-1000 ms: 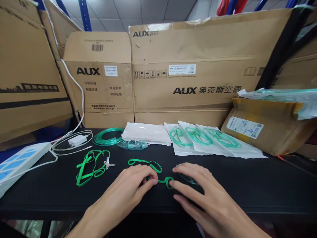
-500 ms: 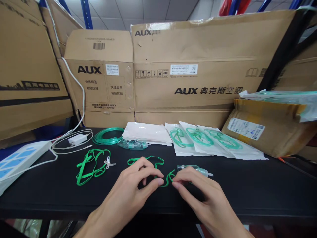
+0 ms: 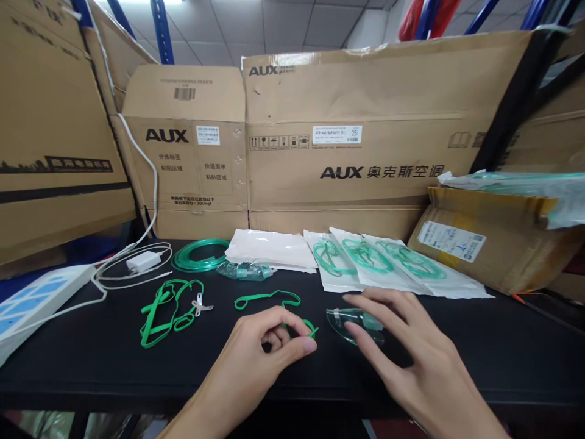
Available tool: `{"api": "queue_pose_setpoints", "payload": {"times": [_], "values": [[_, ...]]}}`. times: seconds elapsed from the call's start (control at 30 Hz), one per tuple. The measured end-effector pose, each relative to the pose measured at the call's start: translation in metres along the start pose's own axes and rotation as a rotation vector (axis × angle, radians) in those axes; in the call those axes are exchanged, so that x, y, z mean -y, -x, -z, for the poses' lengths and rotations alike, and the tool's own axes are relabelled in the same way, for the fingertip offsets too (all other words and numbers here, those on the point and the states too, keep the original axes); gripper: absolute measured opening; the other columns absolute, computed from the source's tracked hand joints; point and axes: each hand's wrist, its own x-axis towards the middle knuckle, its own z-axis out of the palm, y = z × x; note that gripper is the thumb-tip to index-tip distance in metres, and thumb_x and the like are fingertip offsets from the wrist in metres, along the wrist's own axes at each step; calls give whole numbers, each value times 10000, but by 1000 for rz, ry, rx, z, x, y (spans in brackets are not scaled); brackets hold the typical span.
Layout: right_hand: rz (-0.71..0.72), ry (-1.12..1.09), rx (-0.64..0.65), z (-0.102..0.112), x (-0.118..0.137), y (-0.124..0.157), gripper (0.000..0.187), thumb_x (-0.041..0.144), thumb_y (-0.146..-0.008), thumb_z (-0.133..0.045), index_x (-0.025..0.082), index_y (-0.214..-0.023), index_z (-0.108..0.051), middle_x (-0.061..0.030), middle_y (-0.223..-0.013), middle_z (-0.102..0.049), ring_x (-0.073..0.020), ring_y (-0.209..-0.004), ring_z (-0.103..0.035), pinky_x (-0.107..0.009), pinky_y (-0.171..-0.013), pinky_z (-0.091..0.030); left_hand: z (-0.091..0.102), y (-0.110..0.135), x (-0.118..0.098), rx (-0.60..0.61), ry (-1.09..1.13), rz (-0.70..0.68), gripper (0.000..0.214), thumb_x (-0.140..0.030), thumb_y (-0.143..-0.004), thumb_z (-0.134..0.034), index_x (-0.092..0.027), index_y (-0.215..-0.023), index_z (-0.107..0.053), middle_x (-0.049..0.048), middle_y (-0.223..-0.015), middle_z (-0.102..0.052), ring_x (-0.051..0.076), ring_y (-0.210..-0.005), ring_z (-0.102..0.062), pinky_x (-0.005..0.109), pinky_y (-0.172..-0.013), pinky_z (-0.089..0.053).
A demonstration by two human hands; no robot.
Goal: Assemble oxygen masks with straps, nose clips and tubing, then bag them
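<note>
My left hand (image 3: 278,347) pinches one end of a green elastic strap (image 3: 269,296) between thumb and forefinger. The rest of that strap trails behind the hand across the black table, with a loop at its far left end. My right hand (image 3: 402,341) is open, thumb and fingers apart, over a clear green-tinted oxygen mask (image 3: 350,323). Its fingers partly cover the mask; whether they touch it I cannot tell. More green straps (image 3: 167,314) lie in a tangle at the left, with a small metal clip piece (image 3: 200,305) beside them.
Coiled green tubing (image 3: 201,256), another clear mask (image 3: 247,270) and a white packet (image 3: 272,249) lie at the back. Several packed tubing sets (image 3: 365,259) sit right of them. A carton (image 3: 493,238) stands at the right, a power strip (image 3: 41,299) at the left. Large boxes (image 3: 342,140) wall the back.
My right hand has let go of the green strap, moved right and spread open over the mask. My left hand has moved slightly right and now grips the strap's end.
</note>
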Motion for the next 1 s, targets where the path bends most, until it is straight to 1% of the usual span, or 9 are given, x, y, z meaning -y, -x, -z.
{"api": "queue_pose_setpoints", "payload": {"times": [0.1, 0.17, 0.23, 0.33, 0.4, 0.47, 0.53, 0.77, 1.0], "values": [[-136, 95, 167, 6, -19, 4, 329, 422, -981, -656, 359, -1298, -719, -96, -1288, -719, -389, -1182, -673, -635, -981, -542, -1, 0, 1, 36, 30, 38, 182, -389, -908, -745, -211, -876, -723, -3, -796, -683, 169, -725, -571, 296, -710, -429], [-206, 34, 248, 4, -23, 5, 311, 432, -979, -647, 366, -1270, -735, -76, -1258, -753, -393, -1179, -687, -659, -994, -537, -1, 0, 2, 38, 28, 41, 163, -368, -905, -748, -213, -863, -717, -14, -766, -667, 168, -727, -569, 291, -708, -422], [-284, -98, 232, -1, -18, 4, 274, 425, -981, -650, 348, -1226, -748, -63, -1228, -774, -366, -1176, -703, -602, -1013, -552, -1, 0, 4, 29, 8, 42, 144, -354, -896, -757, -216, -865, -730, -32, -725, -623, 157, -695, -527, 281, -680, -397], [-436, -390, 176, -11, -4, -1, 262, 472, -961, -695, 316, -1168, -735, -51, -1202, -782, -301, -1145, -735, -442, -980, -604, -1, 1, 5, 9, -20, 39, 138, -361, -887, -770, -224, -880, -769, -49, -674, -544, 146, -657, -458, 269, -638, -354], [-512, -598, 182, -18, 3, -3, 268, 500, -945, -721, 299, -1122, -714, -45, -1163, -785, -259, -1098, -755, -361, -934, -624, -1, 1, 6, -3, -36, 25, 132, -359, -892, -765, -231, -891, -800, -41, -689, -559, 145, -655, -453, 267, -632, -348], [-546, -746, 193, -24, 5, -4, 276, 507, -931, -742, 284, -1087, -692, -41, -1122, -783, -226, -1042, -768, -314, -898, -628, 0, 1, 6, -13, -50, -2, 134, -360, -901, -758, -244, -907, -826, -29, -721, -599, 147, -660, -462, 268, -635, -354], [-571, -805, 191, -27, 5, -3, 284, 504, -921, -760, 277, -1071, -680, -32, -1078, -778, -201, -997, -770, -285, -873, -625, 1, 0, 7, -15, -58, -28, 137, -368, -906, -758, -257, -921, -837, -26, -730, -625, 147, -655, -467, 272, -645, -358], [-581, -816, 206, -23, 5, -1, 278, 489, -921, -767, 269, -1066, -676, -27, -1026, -761, -199, -949, -770, -295, -851, -631, 1, 1, 7, -1, -74, -44, 142, -377, -911, -756, -268, -914, -847, -24, -716, -617, 152, -650, -471, 277, -641, -349], [-585, -841, 185, -28, 7, -1, 260, 457, -904, -793, 273, -1053, -687, -18, -999, -750, -200, -960, -776, -289, -858, -638, 2, 4, 10, 11, -70, -62, 114, -360, -907, -772, -276, -907, -850, -18, -743, -630, 149, -657, -479, 267, -631, -358]]}}
